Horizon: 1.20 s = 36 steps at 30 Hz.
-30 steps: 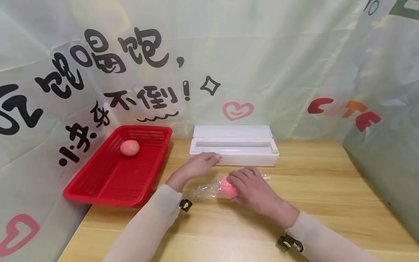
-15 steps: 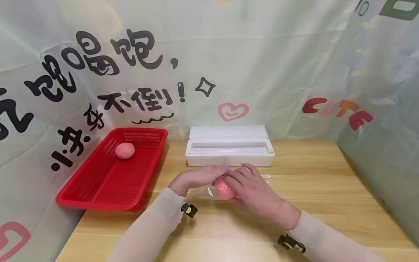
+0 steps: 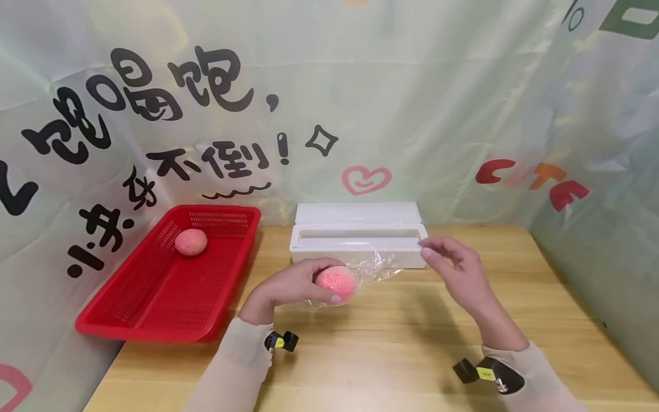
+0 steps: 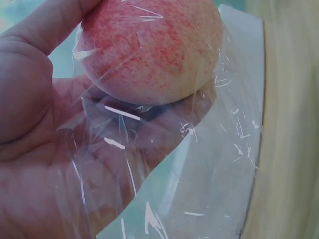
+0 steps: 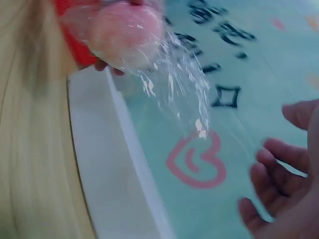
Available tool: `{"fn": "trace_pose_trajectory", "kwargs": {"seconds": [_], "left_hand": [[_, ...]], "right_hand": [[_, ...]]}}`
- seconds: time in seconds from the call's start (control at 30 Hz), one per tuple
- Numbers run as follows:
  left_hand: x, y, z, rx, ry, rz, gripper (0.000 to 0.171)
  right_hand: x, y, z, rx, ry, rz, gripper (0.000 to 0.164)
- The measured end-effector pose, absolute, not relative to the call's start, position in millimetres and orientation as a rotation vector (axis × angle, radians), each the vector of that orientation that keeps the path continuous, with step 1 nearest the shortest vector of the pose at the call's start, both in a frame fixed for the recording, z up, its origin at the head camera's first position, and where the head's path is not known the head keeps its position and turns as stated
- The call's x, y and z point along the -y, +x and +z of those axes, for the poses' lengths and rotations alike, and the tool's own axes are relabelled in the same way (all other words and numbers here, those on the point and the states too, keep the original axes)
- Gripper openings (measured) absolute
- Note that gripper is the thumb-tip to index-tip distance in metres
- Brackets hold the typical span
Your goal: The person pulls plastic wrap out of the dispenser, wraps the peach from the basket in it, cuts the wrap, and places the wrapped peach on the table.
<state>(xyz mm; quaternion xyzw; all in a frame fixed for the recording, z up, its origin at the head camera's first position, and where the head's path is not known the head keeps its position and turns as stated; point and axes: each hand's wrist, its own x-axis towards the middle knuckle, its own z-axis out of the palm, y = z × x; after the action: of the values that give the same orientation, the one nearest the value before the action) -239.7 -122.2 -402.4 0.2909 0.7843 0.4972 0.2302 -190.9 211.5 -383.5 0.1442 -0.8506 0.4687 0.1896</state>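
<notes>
A pink-red peach, loosely wrapped in clear plastic film, is held by my left hand above the table. In the left wrist view the thumb and fingers grip the peach, and the film hangs across the palm. My right hand is raised to the right, in front of the white box's right end. In the right wrist view its fingers are loosely bent and hold nothing, with the loose film end apart from them.
Behind the hands stands a white film box with its lid up. To the left lies a red plastic basket with another peach in it. A printed cloth hangs behind the wooden table.
The right hand has let go of the peach and moved right and up. My left hand, earlier beside it, now grips the peach, lifted off the table with its film trailing right.
</notes>
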Motion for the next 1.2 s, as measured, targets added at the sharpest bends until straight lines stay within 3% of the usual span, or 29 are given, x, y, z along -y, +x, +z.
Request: {"fn": "trace_pose_trajectory", "kwargs": {"seconds": [0.27, 0.43, 0.6, 0.8, 0.97, 1.2], "left_hand": [[124, -234, -401, -2.129, 0.808, 1.375, 0.061], [124, -233, -401, -2.195, 0.831, 1.327, 0.06], [127, -230, -396, -2.239, 0.83, 1.295, 0.063], [129, -227, -391, -2.219, 0.827, 1.305, 0.067], [127, -226, -389, -2.213, 0.873, 1.277, 0.067], [122, -221, -386, -2.286, 0.901, 1.204, 0.065]], "right_hand": [[-195, -203, -405, 2.402, 0.519, 1.54, 0.005], [-193, -206, -405, 2.34, 0.439, 1.775, 0.019], [-190, -207, -403, 2.343, 0.451, 1.743, 0.021], [-181, -208, -399, 2.489, 0.52, 1.677, 0.055], [-163, -212, -402, 2.512, 0.347, 1.667, 0.033], [-153, -214, -406, 2.351, 0.145, 1.376, 0.046]]}}
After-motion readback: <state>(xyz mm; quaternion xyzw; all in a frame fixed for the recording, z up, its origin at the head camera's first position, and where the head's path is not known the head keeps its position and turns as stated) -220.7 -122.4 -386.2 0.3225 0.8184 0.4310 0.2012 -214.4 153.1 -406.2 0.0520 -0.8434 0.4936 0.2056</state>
